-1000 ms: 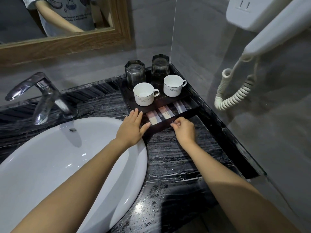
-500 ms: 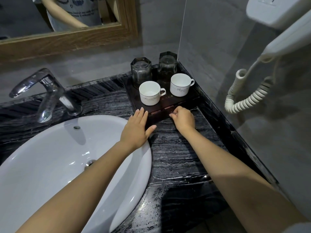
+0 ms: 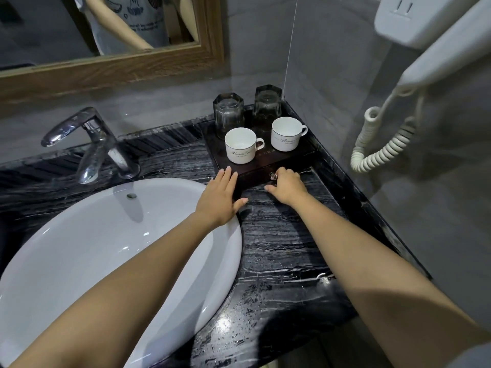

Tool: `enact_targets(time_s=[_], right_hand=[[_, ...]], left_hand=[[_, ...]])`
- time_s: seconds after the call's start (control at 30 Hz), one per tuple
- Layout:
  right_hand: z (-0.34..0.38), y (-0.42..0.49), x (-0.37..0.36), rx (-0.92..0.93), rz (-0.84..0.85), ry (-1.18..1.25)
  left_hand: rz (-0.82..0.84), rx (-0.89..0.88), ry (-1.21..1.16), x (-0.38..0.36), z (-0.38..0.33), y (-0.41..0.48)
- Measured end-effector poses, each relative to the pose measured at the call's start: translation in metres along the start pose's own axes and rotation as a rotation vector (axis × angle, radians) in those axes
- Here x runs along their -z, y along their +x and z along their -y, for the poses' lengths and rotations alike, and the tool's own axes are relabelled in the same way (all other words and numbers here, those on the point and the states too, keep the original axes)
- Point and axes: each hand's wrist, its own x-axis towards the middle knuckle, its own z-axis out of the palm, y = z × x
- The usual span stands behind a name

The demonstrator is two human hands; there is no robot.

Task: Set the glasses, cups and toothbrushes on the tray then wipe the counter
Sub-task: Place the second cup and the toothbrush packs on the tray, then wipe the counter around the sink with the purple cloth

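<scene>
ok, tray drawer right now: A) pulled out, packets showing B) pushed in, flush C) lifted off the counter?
B: the drawer front sits flush under the tray, with the right hand by its knob.

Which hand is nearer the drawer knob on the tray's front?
Right. The right hand pinches the drawer knob; the left hand lies flat at the tray's front-left corner.

My one camera rides on my head, close above the sink [image 3: 79, 251], looking forward and steeply down toward the mirror [image 3: 119, 67]; the tray [image 3: 289, 156] lies beyond the sink, to its right.
</scene>
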Motion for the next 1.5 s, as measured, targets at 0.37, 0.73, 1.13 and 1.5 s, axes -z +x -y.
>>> enact_targets(time_s=[0.37, 0.73, 1.13, 1.5], right_hand=[[0.037, -0.063, 0.034, 0.037, 0.510, -0.391], [0.135, -0.135, 0.038, 0.161, 0.664, -0.587], [0.271, -0.253, -0.053, 0.264, 0.736, -0.612], [0.358, -0.338, -0.146, 0.529, 0.874, -0.647]], left_hand=[[0.223, 0.097, 0.011, 0.030, 0.019, -0.045], [0.350, 0.155, -0.035, 0.074, 0.071, -0.136], [0.319, 0.180, -0.160, 0.092, 0.159, -0.327], [0.305, 0.302, -0.244, 0.072, 0.233, -0.469]])
